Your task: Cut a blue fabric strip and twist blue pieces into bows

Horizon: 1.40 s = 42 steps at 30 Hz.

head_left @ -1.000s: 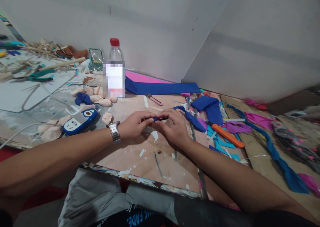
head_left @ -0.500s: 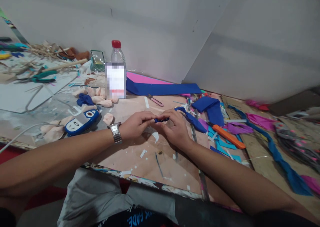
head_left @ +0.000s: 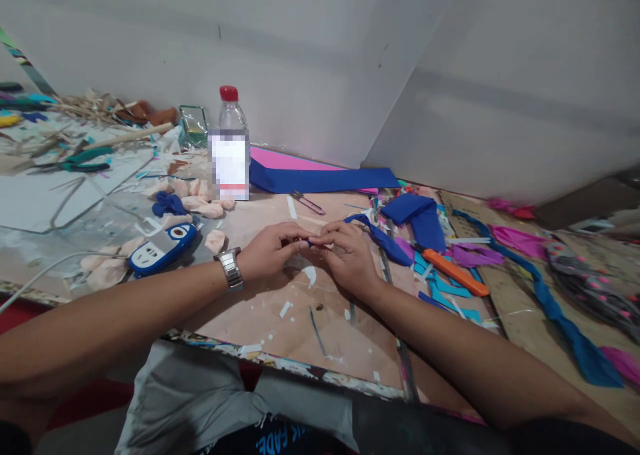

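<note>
My left hand (head_left: 265,249) and my right hand (head_left: 353,258) meet at the fingertips above the middle of the table. Both pinch a small dark blue piece of fabric (head_left: 311,243), mostly hidden by the fingers. Just behind my right hand lies a twisted blue fabric strip (head_left: 383,238); whether it joins the pinched piece, I cannot tell. A pair of pink thread snips (head_left: 310,203) rests beyond my hands. Farther back stretches a long flat blue strip (head_left: 325,179) over pink sheet material (head_left: 295,157).
An orange utility knife (head_left: 456,272) lies right among blue scraps. To the left sit a blue-and-white power strip (head_left: 163,249), peach fabric pieces (head_left: 203,206) and green-handled pliers (head_left: 87,160). A red-capped bottle (head_left: 233,116) stands upright near the wall.
My right fingers have shifted over the blue piece, so less of it shows between my hands. The view has moved slightly.
</note>
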Available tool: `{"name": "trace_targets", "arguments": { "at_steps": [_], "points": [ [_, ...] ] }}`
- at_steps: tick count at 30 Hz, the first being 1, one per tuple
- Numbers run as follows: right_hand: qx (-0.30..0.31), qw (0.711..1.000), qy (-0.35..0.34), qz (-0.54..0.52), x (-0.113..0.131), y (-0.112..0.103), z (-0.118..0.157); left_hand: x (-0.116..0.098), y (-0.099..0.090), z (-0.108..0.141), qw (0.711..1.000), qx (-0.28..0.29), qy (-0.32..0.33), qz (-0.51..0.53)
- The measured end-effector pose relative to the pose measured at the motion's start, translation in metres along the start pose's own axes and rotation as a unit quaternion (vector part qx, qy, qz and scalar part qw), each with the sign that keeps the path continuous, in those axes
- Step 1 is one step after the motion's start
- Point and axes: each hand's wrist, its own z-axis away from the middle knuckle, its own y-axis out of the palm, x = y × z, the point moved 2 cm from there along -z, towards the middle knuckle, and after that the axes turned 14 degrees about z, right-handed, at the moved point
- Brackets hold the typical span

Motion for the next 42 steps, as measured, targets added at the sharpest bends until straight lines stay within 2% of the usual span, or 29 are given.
{"name": "trace_targets", "arguments": {
  "at_steps": [4, 6, 10, 14, 19, 30, 42],
  "points": [
    [0.014, 1.000, 0.006, -0.018, -0.0019, 0.0020, 0.0002, -0.0008, -0.0001, 0.0018, 0.996, -0.061, -0.060, 0.033],
    [0.015, 0.999, 0.010, -0.031, -0.0011, 0.0016, 0.0000, -0.0014, -0.0006, 0.0019, 0.994, -0.074, -0.073, 0.040],
    [0.017, 0.999, 0.023, -0.031, 0.0033, -0.0010, -0.0013, -0.0018, -0.0013, 0.0011, 0.993, -0.065, -0.080, 0.054],
    [0.013, 0.999, 0.038, -0.006, 0.0068, -0.0036, -0.0024, -0.0010, 0.0009, 0.0012, 0.985, -0.073, -0.095, 0.121],
    [0.010, 1.000, 0.025, 0.007, 0.0078, -0.0042, -0.0025, -0.0005, 0.0031, 0.0008, 0.976, -0.071, -0.133, 0.156],
    [0.014, 1.000, 0.003, 0.008, 0.0019, -0.0021, -0.0017, -0.0068, -0.0021, -0.0026, 0.979, -0.071, -0.137, 0.131],
    [0.003, 0.999, 0.037, 0.003, 0.0027, -0.0030, -0.0023, 0.0001, -0.0011, -0.0010, 0.985, -0.067, -0.111, 0.113]
  ]
}}
